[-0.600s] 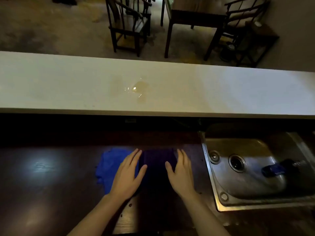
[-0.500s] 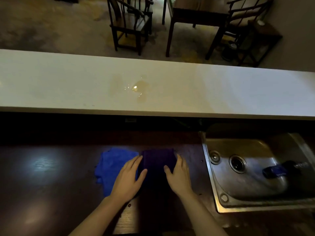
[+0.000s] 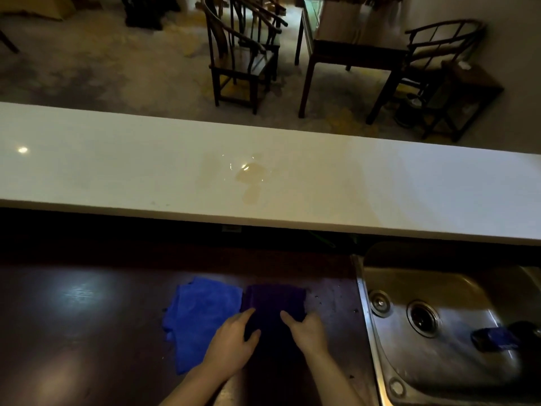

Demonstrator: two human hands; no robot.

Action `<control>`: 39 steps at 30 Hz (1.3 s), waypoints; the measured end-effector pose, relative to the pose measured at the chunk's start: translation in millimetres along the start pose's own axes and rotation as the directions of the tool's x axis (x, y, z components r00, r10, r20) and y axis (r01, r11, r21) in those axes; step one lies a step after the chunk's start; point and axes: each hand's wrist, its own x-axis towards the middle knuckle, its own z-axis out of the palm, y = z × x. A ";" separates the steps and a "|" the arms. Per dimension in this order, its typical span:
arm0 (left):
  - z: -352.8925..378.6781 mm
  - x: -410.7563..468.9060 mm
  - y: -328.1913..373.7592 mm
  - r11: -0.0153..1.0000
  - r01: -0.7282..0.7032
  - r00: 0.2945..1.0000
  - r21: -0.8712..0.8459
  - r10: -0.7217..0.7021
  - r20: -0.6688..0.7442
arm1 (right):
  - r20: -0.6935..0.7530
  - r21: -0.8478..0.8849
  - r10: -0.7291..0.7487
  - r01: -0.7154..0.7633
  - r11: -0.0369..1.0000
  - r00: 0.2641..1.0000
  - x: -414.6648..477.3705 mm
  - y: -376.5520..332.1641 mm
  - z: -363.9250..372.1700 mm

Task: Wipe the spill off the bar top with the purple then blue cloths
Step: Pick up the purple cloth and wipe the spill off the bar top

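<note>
A yellowish spill [image 3: 249, 174] lies on the white bar top [image 3: 117, 171], near its middle. Below it, on the dark lower counter [image 3: 73, 317], a folded purple cloth [image 3: 275, 298] lies beside a blue cloth [image 3: 199, 312] on its left. My left hand [image 3: 232, 344] and my right hand [image 3: 308, 332] rest on the near part of the purple cloth, one at each side, fingers curled onto its edges. My left hand also overlaps the blue cloth's right edge. The near end of the purple cloth is lost in shadow between my wrists.
A steel sink [image 3: 380, 341] is set into the counter at the right, with a blue and black object [image 3: 497, 338] lying in it. Beyond the bar stand dark wooden chairs [image 3: 243, 54] and a table [image 3: 351, 45] on the floor.
Both hands have drawn back toward me along the purple cloth, and their fingers have gone from flat and spread to curled on its edges. The cloths have not shifted.
</note>
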 end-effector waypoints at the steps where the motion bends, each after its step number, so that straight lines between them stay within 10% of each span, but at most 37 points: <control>1: -0.3 0.2 0.9 1.000 0.008 1.000 -0.015 -0.008 -0.003 | 0.016 0.042 0.002 -0.002 0.999 1.000 -0.1 0.1 1.8; 12: -37.9 -5.1 11.2 0.994 -0.076 0.979 -0.077 0.060 -0.196 | 0.074 0.425 -0.115 0.073 0.902 0.991 -28.6 -33.9 -16.2; 22: -162.5 5.3 30.9 0.962 -0.269 0.805 0.039 0.246 -0.540 | 0.016 0.629 -0.380 0.286 0.723 0.925 -90.0 -124.9 -82.3; 29: -220.8 28.2 25.9 0.966 -0.193 0.721 0.173 0.259 -0.643 | -0.051 0.588 -0.531 0.455 0.669 0.846 -109.7 -183.9 -118.9; 39: -248.9 50.5 -3.3 0.924 0.021 0.829 0.381 0.197 -0.523 | -0.362 0.143 -0.647 0.726 0.672 0.671 -90.5 -258.4 -159.3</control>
